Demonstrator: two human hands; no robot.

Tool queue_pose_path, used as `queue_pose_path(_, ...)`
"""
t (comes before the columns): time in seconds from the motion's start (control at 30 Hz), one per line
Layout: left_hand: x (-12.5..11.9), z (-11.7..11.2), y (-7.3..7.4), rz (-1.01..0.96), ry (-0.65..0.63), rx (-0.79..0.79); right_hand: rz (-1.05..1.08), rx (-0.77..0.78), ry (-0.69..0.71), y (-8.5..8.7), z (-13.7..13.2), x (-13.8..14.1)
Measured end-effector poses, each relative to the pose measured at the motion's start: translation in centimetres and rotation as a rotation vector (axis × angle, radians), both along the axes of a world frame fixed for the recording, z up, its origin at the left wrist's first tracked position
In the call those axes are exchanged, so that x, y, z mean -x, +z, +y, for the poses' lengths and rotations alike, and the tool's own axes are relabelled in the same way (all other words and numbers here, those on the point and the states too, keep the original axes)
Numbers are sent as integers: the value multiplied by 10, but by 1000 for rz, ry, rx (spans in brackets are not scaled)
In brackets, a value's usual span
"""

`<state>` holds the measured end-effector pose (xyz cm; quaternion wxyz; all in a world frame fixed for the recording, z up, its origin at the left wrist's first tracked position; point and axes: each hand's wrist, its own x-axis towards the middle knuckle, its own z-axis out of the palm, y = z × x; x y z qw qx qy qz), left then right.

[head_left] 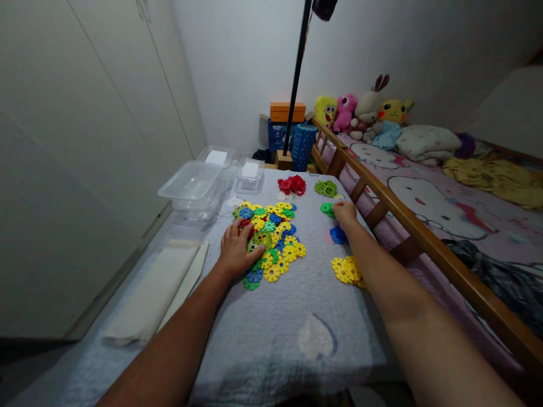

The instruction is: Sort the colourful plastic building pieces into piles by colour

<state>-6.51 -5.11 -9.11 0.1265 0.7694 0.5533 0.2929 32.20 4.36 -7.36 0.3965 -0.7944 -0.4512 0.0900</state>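
Observation:
A mixed pile of plastic snowflake discs (275,237), yellow, blue, green and red, lies in the middle of a grey blanket-covered surface (271,333). My left hand (238,249) rests on the pile's left side, fingers curled over some pieces. My right hand (344,212) is at a small green group (327,208), fingers bent down onto it; what they pinch is hidden. Sorted groups lie around: red discs (292,185), green discs (326,188), blue discs (338,235) beside my right wrist, yellow discs (348,269) under my right forearm.
Clear plastic containers (195,187) and lidded tubs (249,171) stand at the far left. A folded cream cloth (158,289) lies left. A wooden bed rail (424,237) runs along the right, with plush toys (360,110) beyond. A black pole (297,73) rises at the back.

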Motion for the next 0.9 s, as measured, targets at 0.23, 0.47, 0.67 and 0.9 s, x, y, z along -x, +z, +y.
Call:
queue_pose_path(0.23,-1,0,-1,5,-1,-7,75,37,315,17,-12,61)
queue_pose_path(0.47,-1,0,1,-5,1,5,-174,121,550,8,-15,118)
queue_pose_path(0.67,-2,0,-1,-24,13,-12,-400,177,577,-4,-10,139)
queue_pose_path(0.9,-2,-1,-1,-14,15,-8,-425,173,605,-6,-11,141)
